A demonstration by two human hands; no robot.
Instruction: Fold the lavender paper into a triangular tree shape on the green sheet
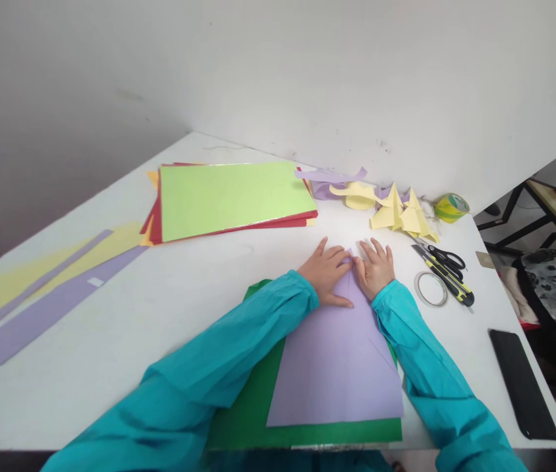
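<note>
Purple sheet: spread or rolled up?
Spread: the purple sheet lies broad over green paper, its tip between left hand and right hand.

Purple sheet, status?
Both hands on purple sheet, near its far tip. Sheet over green paper. Cutter and scissors off right, clear.

A paper sheet [332, 373] lies on a backing sheet [253, 393] at the near edge of a table [111, 367], with the left hand [327, 272] and right hand [375, 270] at its far end; behind and to the left sits a stack of sheets [229, 196], with paper strips [56, 311] at far left; beyond the right hand, paper cutouts [398, 213] stand near the wall [307, 78], left of a tape roll [451, 208]; nearer, scissors [448, 259], a cutter [445, 275] and a tape ring [419, 296] lie close together, with a phone [524, 385] at near right
</note>
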